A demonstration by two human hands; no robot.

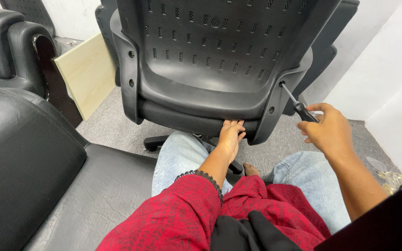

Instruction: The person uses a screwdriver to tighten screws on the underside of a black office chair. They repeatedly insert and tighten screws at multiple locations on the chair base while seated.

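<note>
Nearest me lie my red patterned sleeve [173, 218] and pale blue jeans [303, 176]. My right hand [329, 130] is closed round the black-handled screwdriver [296, 104], whose tip sits in a screw hole on the right side bracket of the black plastic office chair back [210, 60], just ahead. My left hand [231, 137] hooks its curled fingers under the mesh seat edge, steadying it. I'd judge it best to keep the shaft in line with the hole and press firmly. The white wall [387, 69] crowds the right; the black leather sofa [29, 153] hems in the left.
</note>
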